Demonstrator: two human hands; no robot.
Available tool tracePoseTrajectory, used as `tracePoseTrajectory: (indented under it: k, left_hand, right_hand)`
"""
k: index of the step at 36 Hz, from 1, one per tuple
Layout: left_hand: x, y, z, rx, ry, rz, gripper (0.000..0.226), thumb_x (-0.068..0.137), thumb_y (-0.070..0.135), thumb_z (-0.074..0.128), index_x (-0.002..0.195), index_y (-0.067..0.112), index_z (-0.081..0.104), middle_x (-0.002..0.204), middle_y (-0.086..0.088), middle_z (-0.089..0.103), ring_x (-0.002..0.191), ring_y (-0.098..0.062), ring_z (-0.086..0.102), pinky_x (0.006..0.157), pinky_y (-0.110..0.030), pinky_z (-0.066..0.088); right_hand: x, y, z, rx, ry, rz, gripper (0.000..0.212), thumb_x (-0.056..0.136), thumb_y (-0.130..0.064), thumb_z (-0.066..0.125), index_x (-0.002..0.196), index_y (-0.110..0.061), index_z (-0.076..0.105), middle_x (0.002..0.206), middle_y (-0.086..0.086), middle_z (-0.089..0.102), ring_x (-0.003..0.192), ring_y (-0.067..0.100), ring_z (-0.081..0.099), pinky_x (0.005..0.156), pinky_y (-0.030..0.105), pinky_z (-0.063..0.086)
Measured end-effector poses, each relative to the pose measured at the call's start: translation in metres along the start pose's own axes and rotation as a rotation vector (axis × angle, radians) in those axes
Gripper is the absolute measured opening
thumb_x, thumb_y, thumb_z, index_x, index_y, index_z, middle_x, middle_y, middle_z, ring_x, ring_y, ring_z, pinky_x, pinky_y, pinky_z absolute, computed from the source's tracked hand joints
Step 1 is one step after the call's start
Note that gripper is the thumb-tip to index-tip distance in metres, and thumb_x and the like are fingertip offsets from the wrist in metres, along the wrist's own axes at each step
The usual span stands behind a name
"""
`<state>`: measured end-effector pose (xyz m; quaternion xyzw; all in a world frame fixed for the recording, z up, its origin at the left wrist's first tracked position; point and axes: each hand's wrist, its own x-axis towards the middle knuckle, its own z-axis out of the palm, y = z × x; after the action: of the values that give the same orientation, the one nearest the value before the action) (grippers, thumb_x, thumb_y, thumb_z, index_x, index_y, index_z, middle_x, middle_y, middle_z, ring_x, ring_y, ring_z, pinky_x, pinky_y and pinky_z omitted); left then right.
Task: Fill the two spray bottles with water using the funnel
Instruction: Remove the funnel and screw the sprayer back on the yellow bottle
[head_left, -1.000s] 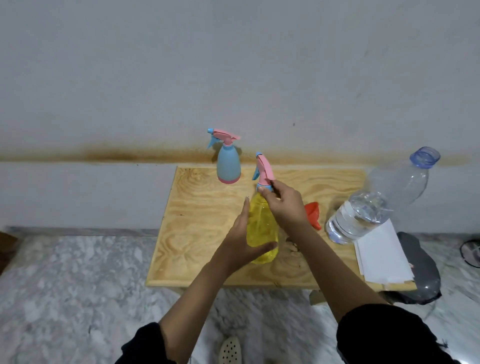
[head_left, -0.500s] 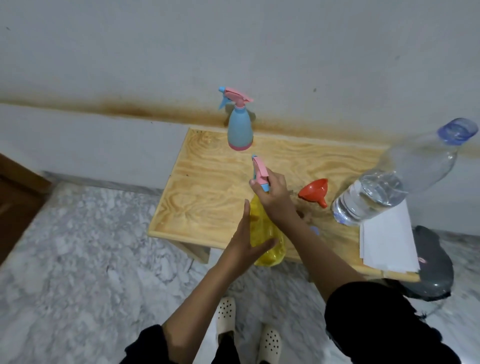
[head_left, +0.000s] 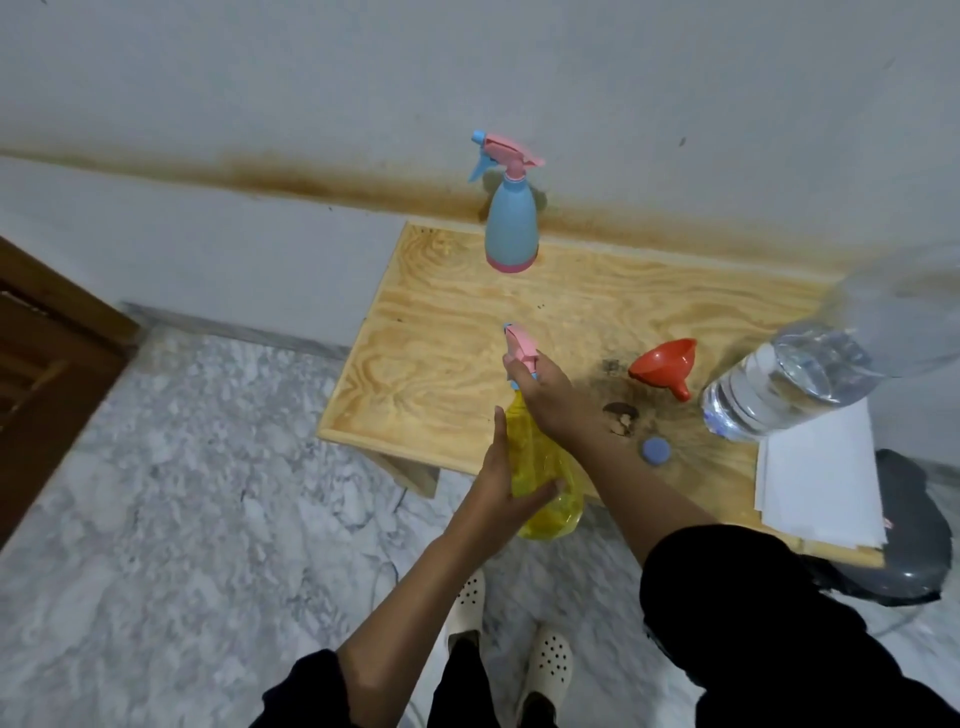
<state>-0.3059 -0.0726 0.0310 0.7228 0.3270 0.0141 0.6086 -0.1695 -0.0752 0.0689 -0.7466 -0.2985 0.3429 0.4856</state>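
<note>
Gripping a translucent yellow spray bottle (head_left: 543, 467) at frame centre, the left hand (head_left: 501, 480) clasps its body, the right hand (head_left: 550, 400) its neck; one opaque blue bottle (head_left: 510, 228), one red conical funnel (head_left: 667, 366) and one clear water bottle (head_left: 789, 384) sit on the grained plywood table (head_left: 431, 364).

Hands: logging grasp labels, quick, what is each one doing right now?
Left hand: closed around the yellow spray bottle, gripping its body.
Right hand: closed on the same bottle's pink spray head, at the neck.

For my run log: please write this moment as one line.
left hand: holds yellow spray bottle body | right hand: grips its pink spray head | red funnel: unused on table
</note>
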Motion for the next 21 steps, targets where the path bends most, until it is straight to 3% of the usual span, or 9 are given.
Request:
tracePoseTrajectory:
  k: [2, 3, 4, 6, 8, 12, 16, 19, 21]
  left_hand:
    - [-0.002, -0.001, -0.002, 0.001, 0.001, -0.002, 0.105, 0.085, 0.037, 0.067, 0.144, 0.034, -0.019, 0.145, 0.018, 0.011, 0.131, 0.003, 0.015, 0.103, -0.022, 0.026]
    - [-0.003, -0.002, -0.003, 0.002, 0.001, -0.004, 0.105, 0.085, 0.039, 0.066, 0.145, 0.033, -0.020, 0.148, 0.016, 0.010, 0.133, 0.002, 0.013, 0.104, -0.022, 0.025]
    - [-0.004, -0.002, -0.003, -0.002, 0.000, -0.004, 0.105, 0.084, 0.041, 0.066, 0.145, 0.033, -0.020, 0.151, 0.014, 0.009, 0.136, 0.000, 0.013, 0.105, -0.023, 0.025]
    - [-0.005, -0.003, -0.005, -0.018, -0.002, -0.008, 0.106, 0.082, 0.047, 0.067, 0.142, 0.037, -0.021, 0.155, 0.010, 0.008, 0.141, -0.006, 0.015, 0.108, -0.026, 0.026]
    - [-0.006, -0.005, -0.005, -0.025, 0.008, -0.013, 0.106, 0.077, 0.057, 0.066, 0.137, 0.044, -0.020, 0.155, 0.009, 0.011, 0.142, -0.009, 0.019, 0.110, -0.031, 0.029]
    - [-0.007, -0.006, -0.008, -0.038, 0.023, -0.021, 0.108, 0.069, 0.066, 0.064, 0.136, 0.047, -0.018, 0.157, 0.006, 0.014, 0.142, -0.010, 0.022, 0.112, -0.039, 0.031]
    - [-0.007, -0.007, -0.011, -0.028, 0.025, -0.020, 0.110, 0.071, 0.063, 0.063, 0.141, 0.040, -0.018, 0.157, 0.006, 0.012, 0.142, -0.009, 0.020, 0.110, -0.031, 0.029]
    - [-0.008, -0.008, -0.011, -0.041, 0.013, -0.023, 0.112, 0.071, 0.063, 0.062, 0.144, 0.036, -0.018, 0.157, 0.008, 0.009, 0.143, -0.008, 0.016, 0.108, -0.026, 0.026]
    - [-0.009, -0.008, -0.011, -0.046, 0.016, -0.025, 0.113, 0.070, 0.064, 0.062, 0.145, 0.035, -0.017, 0.157, 0.008, 0.008, 0.143, -0.007, 0.014, 0.107, -0.025, 0.024]
  right_hand:
    - [0.001, 0.001, 0.005, -0.011, 0.016, -0.012, 0.020, 0.098, -0.023, 0.042, 0.080, -0.019, 0.048, 0.067, 0.000, 0.042, 0.061, 0.011, 0.040, 0.060, 0.025, 0.034]
    - [0.001, 0.000, 0.007, -0.018, 0.014, -0.013, 0.018, 0.098, -0.021, 0.042, 0.083, -0.018, 0.051, 0.069, 0.007, 0.045, 0.062, 0.015, 0.043, 0.063, 0.031, 0.035]
    - [0.001, 0.001, 0.009, -0.025, 0.000, -0.017, 0.016, 0.098, -0.021, 0.041, 0.095, -0.015, 0.055, 0.077, 0.017, 0.051, 0.070, 0.023, 0.050, 0.068, 0.038, 0.037]
    - [0.004, 0.004, 0.012, -0.038, -0.023, -0.008, 0.033, 0.099, -0.023, 0.040, 0.127, -0.009, 0.050, 0.104, 0.024, 0.057, 0.094, 0.033, 0.054, 0.080, 0.040, 0.040]
    - [0.003, 0.004, 0.015, -0.059, -0.036, -0.011, 0.040, 0.099, -0.024, 0.039, 0.137, -0.013, 0.041, 0.099, 0.010, 0.057, 0.090, 0.022, 0.053, 0.075, 0.030, 0.038]
    - [0.006, 0.005, 0.018, -0.068, -0.032, -0.027, 0.018, 0.099, -0.022, 0.040, 0.115, -0.023, 0.046, 0.073, -0.015, 0.042, 0.067, 0.002, 0.042, 0.067, 0.026, 0.032]
    - [0.008, 0.006, 0.021, -0.072, -0.049, -0.010, 0.009, 0.099, -0.023, 0.039, 0.106, -0.022, 0.045, 0.075, -0.014, 0.043, 0.067, 0.002, 0.043, 0.069, 0.027, 0.031]
    - [0.008, 0.007, 0.024, -0.074, -0.046, 0.019, 0.031, 0.099, -0.026, 0.040, 0.126, -0.013, 0.047, 0.087, -0.006, 0.048, 0.077, 0.008, 0.046, 0.067, 0.028, 0.035]
    - [0.008, 0.007, 0.025, -0.089, -0.028, 0.050, 0.034, 0.098, -0.029, 0.041, 0.123, -0.007, 0.047, 0.083, -0.007, 0.046, 0.072, 0.007, 0.044, 0.065, 0.028, 0.034]
